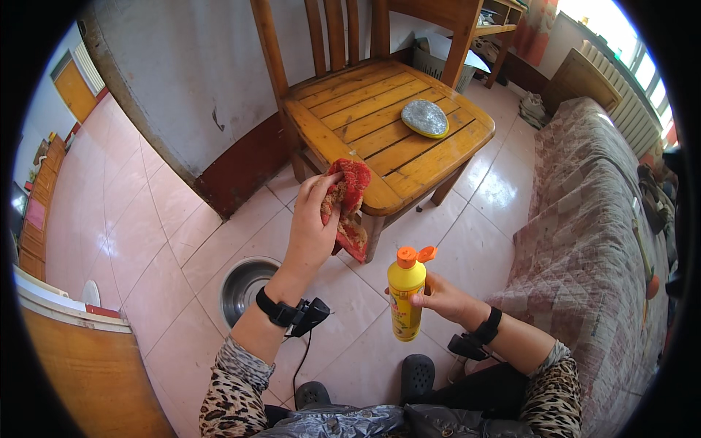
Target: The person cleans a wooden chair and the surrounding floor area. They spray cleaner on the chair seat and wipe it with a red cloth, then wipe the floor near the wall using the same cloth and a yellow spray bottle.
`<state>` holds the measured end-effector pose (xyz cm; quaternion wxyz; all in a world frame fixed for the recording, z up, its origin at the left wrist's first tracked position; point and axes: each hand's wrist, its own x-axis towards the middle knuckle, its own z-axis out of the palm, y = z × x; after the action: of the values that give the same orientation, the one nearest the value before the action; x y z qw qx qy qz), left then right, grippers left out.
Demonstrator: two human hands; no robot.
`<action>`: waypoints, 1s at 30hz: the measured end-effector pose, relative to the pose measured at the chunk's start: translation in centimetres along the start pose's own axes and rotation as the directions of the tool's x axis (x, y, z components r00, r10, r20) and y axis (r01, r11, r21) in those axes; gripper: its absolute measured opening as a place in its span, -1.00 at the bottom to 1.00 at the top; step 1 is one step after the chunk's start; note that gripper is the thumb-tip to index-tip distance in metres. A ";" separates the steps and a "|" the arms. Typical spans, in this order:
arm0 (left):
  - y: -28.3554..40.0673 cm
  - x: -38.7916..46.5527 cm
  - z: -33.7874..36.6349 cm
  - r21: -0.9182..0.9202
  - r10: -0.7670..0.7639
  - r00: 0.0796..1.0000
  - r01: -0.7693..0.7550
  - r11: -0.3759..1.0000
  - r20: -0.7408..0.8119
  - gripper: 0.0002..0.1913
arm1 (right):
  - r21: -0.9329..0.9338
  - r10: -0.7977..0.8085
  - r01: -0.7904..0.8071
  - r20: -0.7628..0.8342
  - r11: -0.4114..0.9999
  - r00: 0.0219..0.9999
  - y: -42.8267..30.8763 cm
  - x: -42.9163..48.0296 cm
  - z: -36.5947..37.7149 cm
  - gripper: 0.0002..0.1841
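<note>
My left hand [317,219] grips a crumpled red and tan cloth [353,186] at the near left corner of the wooden chair [345,115]. Whether the cloth touches the seat I cannot tell. In my right hand [446,298] is a yellow plastic squeeze bottle [406,295], held upright over the floor. Its orange flip-top cap [407,257] is flipped up, with the lid to the right. On the chair seat lies an oval silver-topped object [425,117] with a yellow rim.
A stainless steel basin [246,290] stands on the tiled floor beneath my left forearm. To the right is a bed or couch under a patterned cover [580,230]. A wall edge [205,200] rises left of the chair. A grey basket [438,65] sits behind it.
</note>
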<state>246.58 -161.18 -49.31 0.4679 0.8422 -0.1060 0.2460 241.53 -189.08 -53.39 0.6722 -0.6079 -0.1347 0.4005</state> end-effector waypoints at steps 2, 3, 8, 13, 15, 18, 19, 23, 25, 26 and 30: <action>-0.1 -0.2 0.0 0.009 -0.006 1.000 0.006 1.000 0.002 -0.53 | 0.000 -0.005 0.005 0.000 1.000 1.000 0.0 0.0 0.1 -0.10; 0.0 -0.3 0.1 0.009 0.009 1.000 -0.008 1.000 -0.007 -0.53 | 0.001 -0.007 0.007 0.000 1.000 1.000 0.0 0.1 0.1 -0.10; 0.5 0.6 -0.1 0.082 0.071 0.991 -0.062 0.995 -0.116 -0.52 | 0.008 -0.002 0.002 0.008 1.000 1.000 0.0 -0.1 0.0 -0.10; 3.0 2.9 -0.5 0.476 0.269 0.962 -0.256 0.842 0.042 -0.57 | 0.008 0.004 -0.004 0.031 1.000 0.999 -0.2 -0.1 0.1 -0.11; 4.6 2.3 -0.1 0.410 0.295 0.937 -0.347 0.844 0.187 -0.57 | 0.002 0.012 -0.012 0.055 1.000 0.998 -0.3 -0.1 0.1 -0.12; 6.2 -0.1 -0.4 0.245 0.313 0.895 -0.396 0.885 0.317 -0.63 | 0.000 0.006 -0.006 0.072 1.000 0.997 -0.4 -0.4 -0.2 -0.11; 6.1 -0.9 -1.0 0.238 0.237 0.881 -0.354 0.905 0.410 -0.64 | -0.001 0.004 -0.004 0.077 1.000 0.997 -0.4 -0.4 -0.2 -0.10; 3.2 -3.2 -4.3 0.207 0.017 0.859 -0.143 0.968 0.512 -0.65 | 0.001 -0.007 0.007 0.071 1.000 0.997 -0.3 -0.2 -0.3 -0.08; 1.4 -4.3 -4.8 0.138 -0.051 0.903 -0.009 0.990 0.426 -0.64 | -0.013 0.008 -0.007 0.100 1.000 0.995 -0.3 0.1 -0.1 -0.05; 0.5 -4.8 -4.5 0.022 -0.071 0.904 0.068 0.997 0.421 -0.66 | -0.025 0.012 -0.009 0.124 1.000 0.992 -0.4 0.1 0.0 -0.05; 0.1 -8.6 -0.5 -0.632 -0.379 0.649 0.752 0.189 0.659 -0.54 | -0.007 -0.098 0.100 0.119 0.995 0.988 -0.9 -0.5 0.7 -0.07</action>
<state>238.99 -161.23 -53.42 0.8562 0.4758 0.0273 -0.1995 241.07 -188.86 -52.27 0.6782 -0.5800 -0.2069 0.4010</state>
